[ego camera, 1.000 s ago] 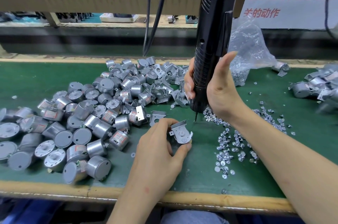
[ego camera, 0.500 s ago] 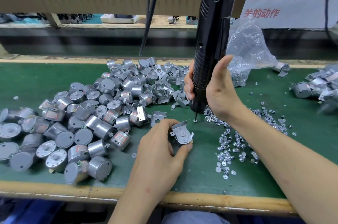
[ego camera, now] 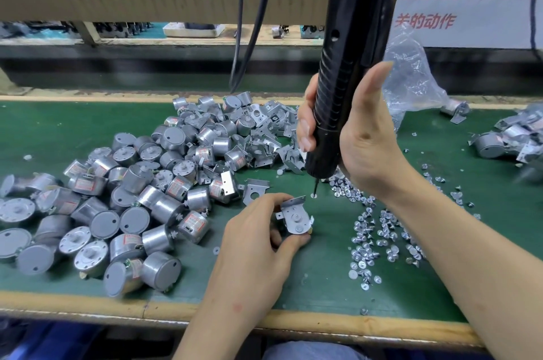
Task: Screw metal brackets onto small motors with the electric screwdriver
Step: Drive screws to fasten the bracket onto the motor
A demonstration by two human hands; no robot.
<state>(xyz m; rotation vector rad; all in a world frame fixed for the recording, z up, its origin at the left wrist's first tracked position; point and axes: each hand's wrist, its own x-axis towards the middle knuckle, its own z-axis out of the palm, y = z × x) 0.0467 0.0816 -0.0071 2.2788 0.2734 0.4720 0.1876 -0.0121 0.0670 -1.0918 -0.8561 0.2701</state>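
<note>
My left hand (ego camera: 258,239) pinches a small silver motor with a metal bracket (ego camera: 294,217) laid on its face, held just above the green mat. My right hand (ego camera: 357,136) grips the black electric screwdriver (ego camera: 338,95), which hangs upright from above. Its bit tip (ego camera: 315,190) touches a single screw (ego camera: 313,195) lying on the mat, a little above and right of the held motor. A loose bracket (ego camera: 253,190) lies flat just left of the bit.
A big heap of silver motors (ego camera: 123,207) and brackets (ego camera: 264,136) covers the mat's left and middle. Loose screws (ego camera: 379,230) are scattered to the right. A clear plastic bag (ego camera: 411,77) sits behind my right hand, with more motors (ego camera: 505,139) at far right. The bench's wooden edge (ego camera: 117,305) runs along the front.
The screwdriver has come down a little, and its bit now meets a screw on the mat. My left hand has kept the motor and bracket almost still.
</note>
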